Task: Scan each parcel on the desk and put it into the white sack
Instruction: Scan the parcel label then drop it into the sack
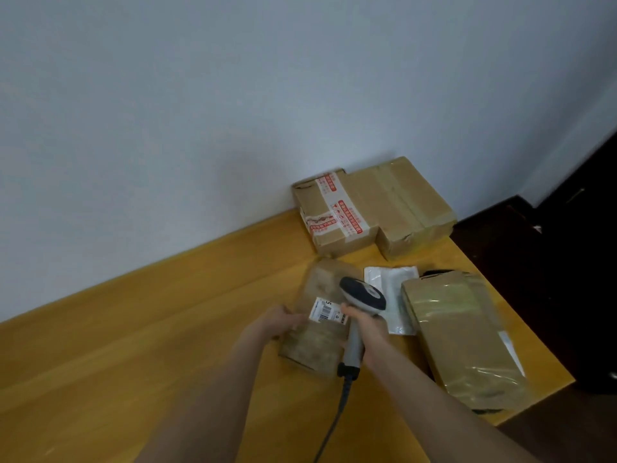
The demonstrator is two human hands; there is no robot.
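Note:
A brown taped parcel (317, 342) with a white barcode label (325, 310) lies on the yellow wooden desk (150, 345). My left hand (280, 320) grips its left edge. My right hand (367, 332) grips the handle of a grey barcode scanner (362, 294), whose head sits just right of the label. A large parcel wrapped in clear tape (464, 335) lies to the right, and a white flat mailer (394, 295) lies between them. Two cardboard boxes stand at the back against the wall, one with red-printed tape (330, 212) and one plain (410, 205). The white sack is out of view.
The scanner's grey cable (334, 419) runs down toward the bottom edge. The desk's right edge drops to a dark floor and dark furniture (567, 262). A pale wall (200, 111) bounds the desk at the back.

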